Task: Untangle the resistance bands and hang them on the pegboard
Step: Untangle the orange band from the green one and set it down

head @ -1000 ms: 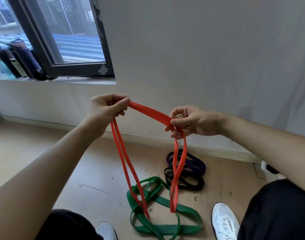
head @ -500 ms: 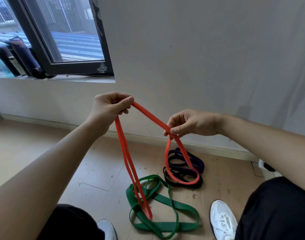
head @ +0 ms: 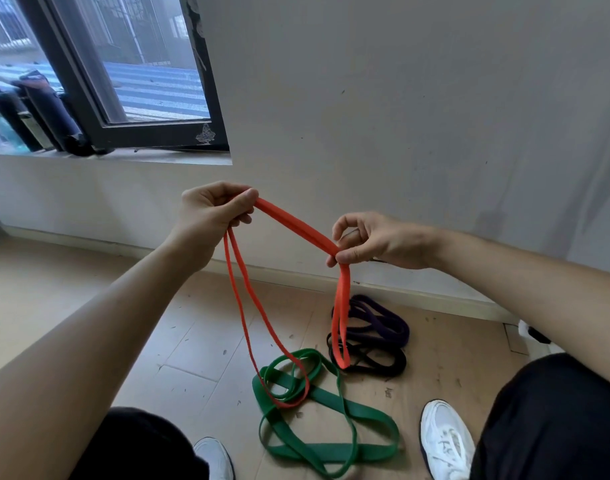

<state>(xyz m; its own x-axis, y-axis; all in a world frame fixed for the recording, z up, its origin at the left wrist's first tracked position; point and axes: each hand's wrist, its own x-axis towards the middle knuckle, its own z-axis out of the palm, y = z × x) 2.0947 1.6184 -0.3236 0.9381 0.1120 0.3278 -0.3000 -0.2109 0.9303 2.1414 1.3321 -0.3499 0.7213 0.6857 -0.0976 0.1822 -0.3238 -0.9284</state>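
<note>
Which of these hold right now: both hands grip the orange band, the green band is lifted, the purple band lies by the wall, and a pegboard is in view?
1. Both the left hand and the right hand hold the orange band. True.
2. The green band is lifted off the floor. False: it lies on the floor.
3. The purple band lies near the wall, next to the black band. True.
4. A pegboard is in view. False: none shows here.
</note>
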